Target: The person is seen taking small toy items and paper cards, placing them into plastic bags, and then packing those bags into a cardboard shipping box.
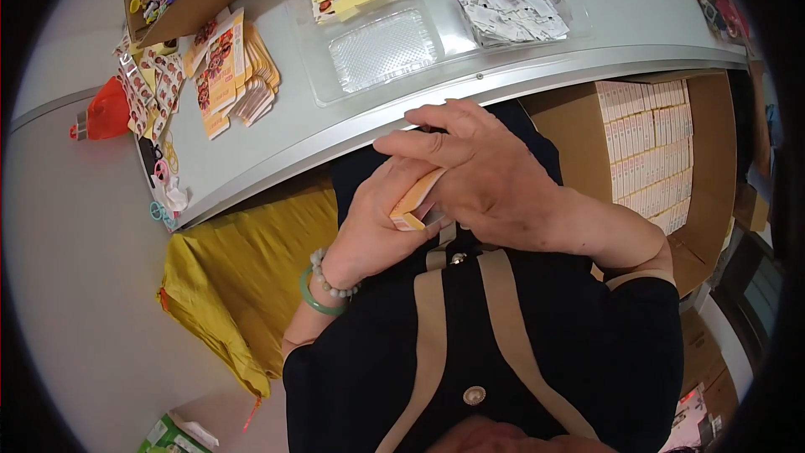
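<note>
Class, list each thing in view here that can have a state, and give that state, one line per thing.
Small carton: held, visible end open.
Left hand: closed around the small carton.
Right hand: over the small carton, grip partly hidden.
Flat cartons: folded flat, overlapping in a pile.
White packets: loosely heaped.
Right cardboard box: open, holding packed rows of cartons.
Upper-left cardboard box: open.
Yellow fabric: creased.
</note>
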`<state>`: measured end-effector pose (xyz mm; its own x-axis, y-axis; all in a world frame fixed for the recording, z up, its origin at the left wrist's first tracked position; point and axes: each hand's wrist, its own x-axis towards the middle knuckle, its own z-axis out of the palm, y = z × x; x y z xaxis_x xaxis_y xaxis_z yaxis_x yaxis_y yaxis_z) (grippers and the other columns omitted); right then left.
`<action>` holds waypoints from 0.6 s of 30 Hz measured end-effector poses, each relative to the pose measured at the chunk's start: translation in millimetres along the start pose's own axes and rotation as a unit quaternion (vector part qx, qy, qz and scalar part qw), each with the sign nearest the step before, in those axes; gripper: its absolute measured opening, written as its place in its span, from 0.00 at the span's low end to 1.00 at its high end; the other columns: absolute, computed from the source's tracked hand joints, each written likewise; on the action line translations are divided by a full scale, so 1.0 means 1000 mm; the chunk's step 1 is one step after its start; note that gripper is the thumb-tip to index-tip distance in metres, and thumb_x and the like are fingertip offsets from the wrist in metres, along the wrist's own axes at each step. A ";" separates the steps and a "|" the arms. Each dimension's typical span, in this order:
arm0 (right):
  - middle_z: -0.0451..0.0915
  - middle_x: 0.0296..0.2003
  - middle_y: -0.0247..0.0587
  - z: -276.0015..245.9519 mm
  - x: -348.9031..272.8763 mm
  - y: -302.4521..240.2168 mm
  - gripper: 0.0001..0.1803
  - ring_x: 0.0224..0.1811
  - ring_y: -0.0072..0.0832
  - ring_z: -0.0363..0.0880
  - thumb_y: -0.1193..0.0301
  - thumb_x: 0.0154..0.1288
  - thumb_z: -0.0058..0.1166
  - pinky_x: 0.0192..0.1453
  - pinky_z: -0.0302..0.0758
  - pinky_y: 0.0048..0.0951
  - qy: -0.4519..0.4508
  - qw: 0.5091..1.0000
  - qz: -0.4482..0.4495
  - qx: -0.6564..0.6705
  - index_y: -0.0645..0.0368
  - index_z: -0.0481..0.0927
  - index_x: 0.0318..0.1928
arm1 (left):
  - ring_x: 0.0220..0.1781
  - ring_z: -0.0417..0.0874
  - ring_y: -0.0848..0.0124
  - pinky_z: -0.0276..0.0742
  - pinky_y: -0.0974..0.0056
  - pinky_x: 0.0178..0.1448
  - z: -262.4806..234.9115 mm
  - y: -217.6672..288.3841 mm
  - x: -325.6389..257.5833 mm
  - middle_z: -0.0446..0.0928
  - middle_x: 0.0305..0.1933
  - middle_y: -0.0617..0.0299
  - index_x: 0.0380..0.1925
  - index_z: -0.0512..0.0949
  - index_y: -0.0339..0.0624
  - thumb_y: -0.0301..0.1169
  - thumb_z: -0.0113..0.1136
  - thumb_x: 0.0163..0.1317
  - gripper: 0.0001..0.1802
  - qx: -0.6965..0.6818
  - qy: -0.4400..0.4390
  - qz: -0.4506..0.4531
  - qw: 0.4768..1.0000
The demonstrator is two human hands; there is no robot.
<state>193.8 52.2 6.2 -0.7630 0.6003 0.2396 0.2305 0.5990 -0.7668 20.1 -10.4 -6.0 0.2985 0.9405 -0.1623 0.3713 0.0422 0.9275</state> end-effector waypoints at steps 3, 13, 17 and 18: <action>0.69 0.56 0.31 -0.007 -0.003 0.004 0.07 0.59 0.39 0.65 0.72 0.45 0.57 0.64 0.60 0.45 -0.047 0.994 0.010 -0.096 0.53 0.83 0.29 | 0.46 0.76 0.58 0.72 0.62 0.51 0.012 -0.001 0.006 0.74 0.46 0.55 0.50 0.72 0.39 0.23 0.67 0.43 0.29 -0.072 -0.010 -0.044 0.996; 0.72 0.53 0.41 -0.033 0.008 0.010 0.10 0.54 0.36 0.71 0.74 0.51 0.56 0.60 0.65 0.38 -0.017 1.000 0.004 -0.007 0.58 0.82 0.37 | 0.45 0.75 0.79 0.74 0.73 0.51 -0.002 -0.023 0.001 0.77 0.46 0.63 0.51 0.73 0.36 0.22 0.66 0.52 0.24 -0.326 -0.012 -0.148 0.934; 0.77 0.44 0.42 -0.039 -0.003 0.022 0.13 0.45 0.28 0.76 0.77 0.57 0.53 0.51 0.70 0.23 0.101 0.983 0.089 0.126 0.61 0.78 0.44 | 0.45 0.78 0.74 0.77 0.70 0.49 0.003 -0.016 0.002 0.78 0.45 0.59 0.50 0.73 0.35 0.22 0.66 0.53 0.23 -0.430 -0.001 -0.102 0.897; 0.77 0.43 0.39 -0.034 -0.005 0.026 0.12 0.45 0.26 0.75 0.77 0.59 0.51 0.51 0.70 0.22 0.083 0.954 0.165 0.237 0.63 0.78 0.44 | 0.45 0.79 0.70 0.78 0.67 0.50 0.003 -0.015 0.001 0.77 0.46 0.57 0.51 0.71 0.35 0.22 0.66 0.53 0.24 -0.434 -0.004 -0.122 0.893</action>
<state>224.4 83.3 5.4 -0.5806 0.8142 0.0005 0.1122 0.0806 -0.9904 17.3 -10.6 -21.0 0.3086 0.8660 -0.3935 -0.3944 0.4929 0.7756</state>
